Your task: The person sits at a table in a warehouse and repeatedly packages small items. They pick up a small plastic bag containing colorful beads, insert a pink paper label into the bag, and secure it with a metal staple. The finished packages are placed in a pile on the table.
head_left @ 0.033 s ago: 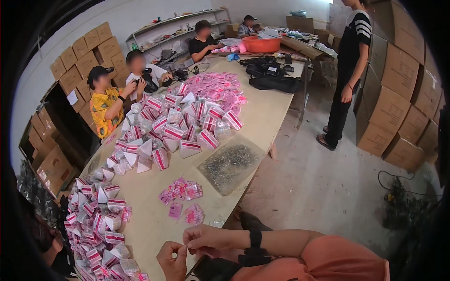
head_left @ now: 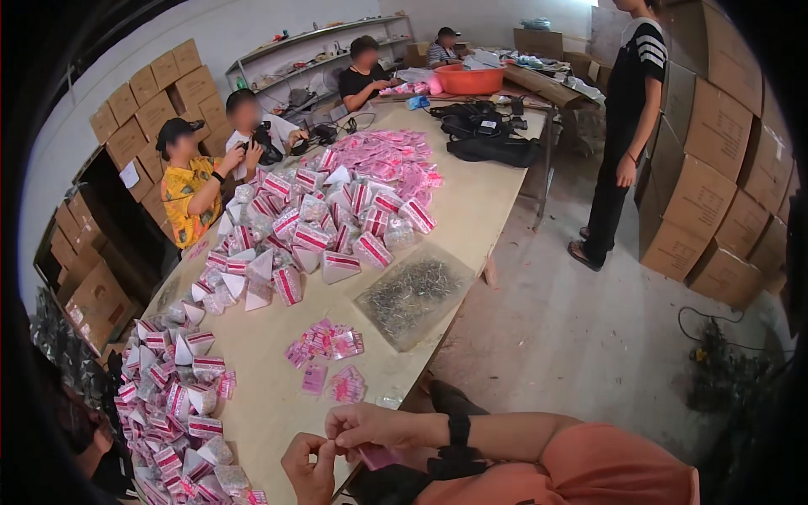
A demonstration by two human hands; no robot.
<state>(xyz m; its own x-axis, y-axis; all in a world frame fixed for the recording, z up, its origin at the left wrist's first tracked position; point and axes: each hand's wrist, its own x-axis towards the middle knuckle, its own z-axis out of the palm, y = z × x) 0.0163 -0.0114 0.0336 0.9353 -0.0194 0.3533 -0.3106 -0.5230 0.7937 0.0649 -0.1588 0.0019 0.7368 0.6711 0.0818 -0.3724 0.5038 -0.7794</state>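
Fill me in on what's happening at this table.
A person seated at the near end of the long table pinches something small between both hands: left hand, right hand, too small to identify. Loose pink packets lie just ahead, beside a clear bag of small metal pieces. Heaps of filled pink-and-white packets cover the table, where other people sit working.

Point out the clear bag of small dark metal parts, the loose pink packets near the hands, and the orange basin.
clear bag of metal parts (head_left: pixel 412 295), head view, middle of the bag.
loose pink packets (head_left: pixel 324 343), head view, centre of the pile.
orange basin (head_left: pixel 469 81), head view, front wall.
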